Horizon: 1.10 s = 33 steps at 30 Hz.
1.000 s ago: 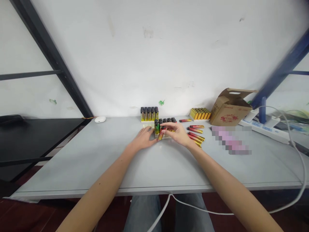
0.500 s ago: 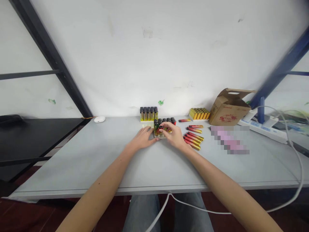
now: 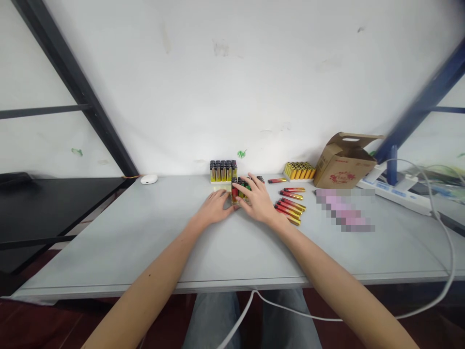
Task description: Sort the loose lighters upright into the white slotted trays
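Note:
A pale tray of upright lighters stands at the middle of the table, black tops up, with red and green bodies among them. My left hand lies at its left side, open, its thumb reaching to the tray's front edge. Over the front of the tray is my right hand, fingers spread and touching or close to the lighters. A red lighter stands upright at the front left corner, beside the right fingertips. The right hand hides much of the tray. Loose red-and-gold lighters lie right of that hand.
Behind stands another tray of black-topped lighters. A tray of yellow upright cylinders sits near an open cardboard box. A power strip and white cable are at right; a white case is at left.
The red lighter pinched tilted in my right hand now stands upright in the tray's front left corner. The right fingers have spread apart. My left hand stays nearly still.

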{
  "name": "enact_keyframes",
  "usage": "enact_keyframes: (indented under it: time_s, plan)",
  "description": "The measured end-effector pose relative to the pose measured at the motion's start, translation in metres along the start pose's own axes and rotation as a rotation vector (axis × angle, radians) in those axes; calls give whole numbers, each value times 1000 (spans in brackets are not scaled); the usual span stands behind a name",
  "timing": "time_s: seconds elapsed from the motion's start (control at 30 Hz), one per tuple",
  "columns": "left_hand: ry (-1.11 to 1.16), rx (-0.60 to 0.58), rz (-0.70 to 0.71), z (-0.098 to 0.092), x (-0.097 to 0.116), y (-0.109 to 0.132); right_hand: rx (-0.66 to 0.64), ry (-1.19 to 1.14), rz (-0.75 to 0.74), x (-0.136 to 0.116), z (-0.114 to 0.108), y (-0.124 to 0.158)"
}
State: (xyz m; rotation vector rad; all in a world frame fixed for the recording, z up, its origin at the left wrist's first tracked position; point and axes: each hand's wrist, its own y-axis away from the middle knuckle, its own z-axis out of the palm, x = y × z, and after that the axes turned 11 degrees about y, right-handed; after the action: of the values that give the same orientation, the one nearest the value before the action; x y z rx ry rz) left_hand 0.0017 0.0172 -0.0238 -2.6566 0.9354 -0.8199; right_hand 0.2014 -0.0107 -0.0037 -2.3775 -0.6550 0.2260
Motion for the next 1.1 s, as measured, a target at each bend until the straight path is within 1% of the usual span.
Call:
enact_keyframes:
  time_s: [0.07,0.1,0.2,0.23,0.3,0.37,0.43,0.5,0.57,0.63,0.8,0.93,1.1]
  plan:
    - [-9,4,-1,1,-1,-1,10,-44,31,11,-3,-2]
    - [-13,0,-3,1,-1,-1,25,-65,72,20,-5,-2]
    - [-28,-47,-39,0,-1,-1,110,-59,320,54,-7,-1]
    - [-34,-61,-55,-1,-1,0,107,-39,416,66,-6,1]
    - [-34,-72,-71,-2,-1,0,23,20,550,89,-1,7]
    - [-21,-65,-67,-2,0,1,-106,111,599,105,7,14]
    - [-10,-61,-62,-2,0,1,-221,173,594,112,14,19]
    - [-9,-58,-60,-2,0,1,-325,193,574,113,19,22]
    - [-10,-52,-58,-2,0,1,-384,199,550,110,19,22]
    - [-10,-52,-59,-1,0,1,-388,208,511,107,17,21]
    - [-7,-72,-65,0,-1,1,-345,165,420,105,13,16]
    - [-8,-80,-64,-1,-1,1,-334,169,403,104,13,16]
    - [-37,-107,-81,-3,1,2,-371,177,385,103,13,16]
